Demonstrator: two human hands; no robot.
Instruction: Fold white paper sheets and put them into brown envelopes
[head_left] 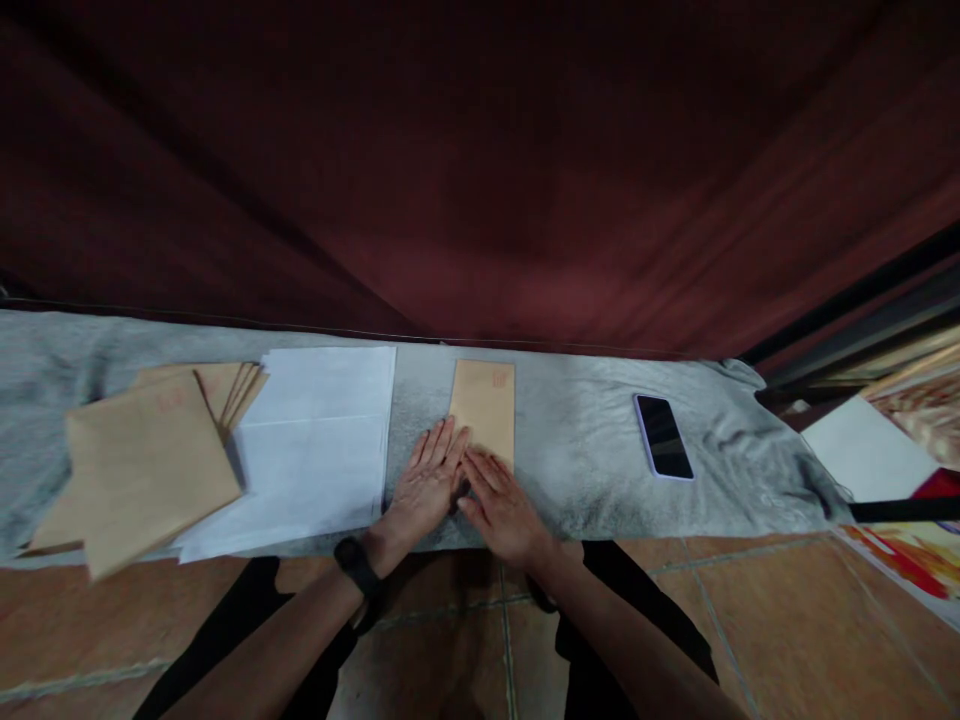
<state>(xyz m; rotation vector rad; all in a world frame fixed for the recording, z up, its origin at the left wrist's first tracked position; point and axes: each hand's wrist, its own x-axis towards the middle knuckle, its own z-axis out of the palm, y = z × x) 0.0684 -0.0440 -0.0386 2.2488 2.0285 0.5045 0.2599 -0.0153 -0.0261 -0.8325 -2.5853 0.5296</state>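
Observation:
A brown paper envelope (486,400) with a small red printed mark in its upper right corner lies upright on the grey cloth. My left hand (426,478) rests flat near its lower left edge, fingers stretched out. Flat across the envelope's lower part lies my right hand (504,502), its fingertips meeting those of the left. Both hands cover the envelope's near end. To the left are sheets of white paper (322,455), and a fanned pile of brown envelopes (150,465) partly overlaps them.
A phone (664,437) in a pale purple case lies to the right on the grey cloth (577,430). Dark red fabric (480,200) rises behind. Printed papers (915,560) are at the far right, and tiled floor (750,620) shows below.

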